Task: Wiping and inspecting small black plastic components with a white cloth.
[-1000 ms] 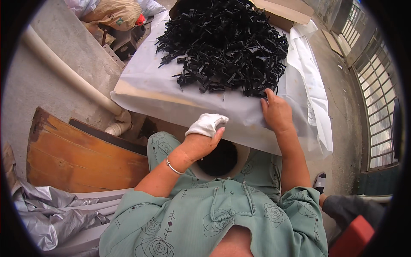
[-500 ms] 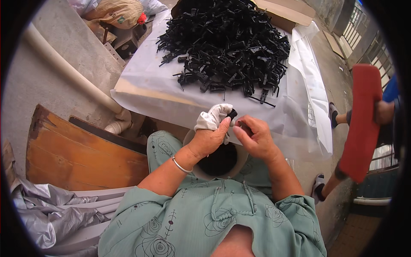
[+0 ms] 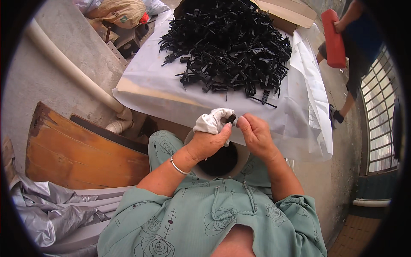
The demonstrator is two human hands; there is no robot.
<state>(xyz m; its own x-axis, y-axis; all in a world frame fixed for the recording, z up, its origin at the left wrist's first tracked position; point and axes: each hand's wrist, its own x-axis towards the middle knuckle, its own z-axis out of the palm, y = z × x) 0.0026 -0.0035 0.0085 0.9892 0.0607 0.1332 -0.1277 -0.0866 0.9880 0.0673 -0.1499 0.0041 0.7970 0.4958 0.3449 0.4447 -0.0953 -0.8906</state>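
Note:
My left hand (image 3: 209, 139), with white cloth (image 3: 209, 122) wrapped over its fingers, grips a small black plastic part (image 3: 231, 118) over the near edge of the covered table. Just right of that part, my right hand (image 3: 257, 133) is closed, thumb against the bent fingers. Whatever lies in its pinch, if anything, is too small to make out. Below both hands, a pale bucket (image 3: 242, 160) with a dark inside stands between my knees. Beyond them, a large heap of similar black plastic parts (image 3: 229, 51) lies on the table's white sheeting (image 3: 171, 96).
At the far right a person (image 3: 364, 38) carries a red oblong object (image 3: 333, 40). A cardboard flap (image 3: 287, 13) rises behind the heap. On the left are a pale pipe (image 3: 72, 68), a worn wooden board (image 3: 77, 150), silver sheeting (image 3: 51, 214) and sacks (image 3: 117, 13).
The person with the red object has moved away toward the far right. My right hand has turned slightly, its fingers now more tightly closed. My left hand keeps hold of the black part.

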